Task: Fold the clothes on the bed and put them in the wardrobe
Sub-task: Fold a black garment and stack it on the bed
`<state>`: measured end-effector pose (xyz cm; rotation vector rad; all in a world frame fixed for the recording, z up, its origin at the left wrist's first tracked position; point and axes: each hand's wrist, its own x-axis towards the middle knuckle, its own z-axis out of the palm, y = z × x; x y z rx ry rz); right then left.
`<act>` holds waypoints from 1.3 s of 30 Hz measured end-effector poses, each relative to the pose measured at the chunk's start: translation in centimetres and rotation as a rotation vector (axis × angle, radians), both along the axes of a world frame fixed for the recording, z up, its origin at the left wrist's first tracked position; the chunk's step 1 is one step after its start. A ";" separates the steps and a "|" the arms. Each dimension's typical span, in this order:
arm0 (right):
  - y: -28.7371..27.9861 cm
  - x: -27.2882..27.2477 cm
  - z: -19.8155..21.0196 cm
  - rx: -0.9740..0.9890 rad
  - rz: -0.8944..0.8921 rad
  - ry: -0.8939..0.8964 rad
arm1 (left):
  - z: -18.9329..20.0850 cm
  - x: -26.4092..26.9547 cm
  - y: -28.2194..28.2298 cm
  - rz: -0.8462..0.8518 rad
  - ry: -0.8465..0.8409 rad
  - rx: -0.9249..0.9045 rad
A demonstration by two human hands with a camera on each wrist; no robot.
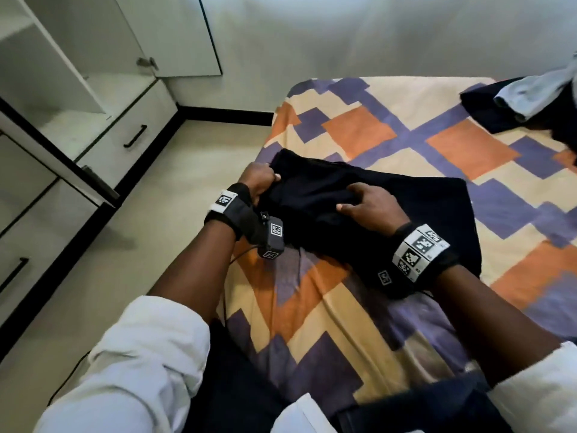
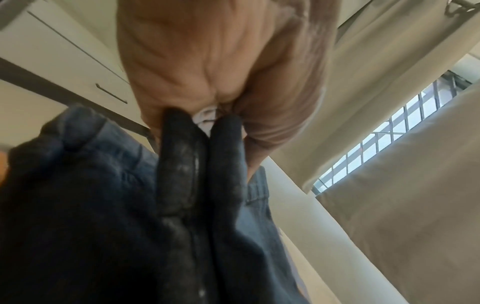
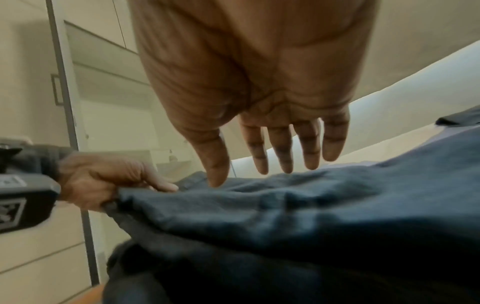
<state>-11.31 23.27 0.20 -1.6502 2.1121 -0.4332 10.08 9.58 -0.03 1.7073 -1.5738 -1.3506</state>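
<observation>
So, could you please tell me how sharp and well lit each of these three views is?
Head view: fairly sharp, evenly lit, the wardrobe lines bent by the wide lens, the dark garment almost without detail. Left wrist view: the left hand and gripped cloth are soft, and the window is bright. Right wrist view: the right hand is fairly clear, the nearest cloth blurred.

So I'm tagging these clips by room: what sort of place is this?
Most likely a home bedroom: a bed with a patterned cover, a white wardrobe with drawers beside it, and clothes lying loose on the bed.
</observation>
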 end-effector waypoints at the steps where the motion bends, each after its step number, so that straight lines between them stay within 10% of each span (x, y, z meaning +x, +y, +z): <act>1: 0.0 -0.4 -0.7 0.041 0.007 0.081 | -0.3 0.7 -0.6 0.022 -0.016 -0.022; 14: 2.0 0.1 -7.9 0.251 -0.023 0.190 | -3.6 2.6 0.1 0.175 -0.425 -0.264; 19: 2.2 0.0 -7.8 0.270 -0.016 0.205 | -3.2 -2.6 4.1 -0.355 -0.705 -0.669; 22: 2.9 -0.8 -7.5 0.287 -0.013 0.211 | -6.4 -5.6 6.6 -0.649 -0.860 -0.414; 35: 12.2 -10.8 -6.6 0.447 -0.376 0.055 | -7.0 -4.6 5.0 -0.587 -0.972 -0.150; 39: 11.1 -10.9 -5.3 0.247 -0.367 0.212 | -5.0 -8.2 6.0 -0.589 -1.036 -0.325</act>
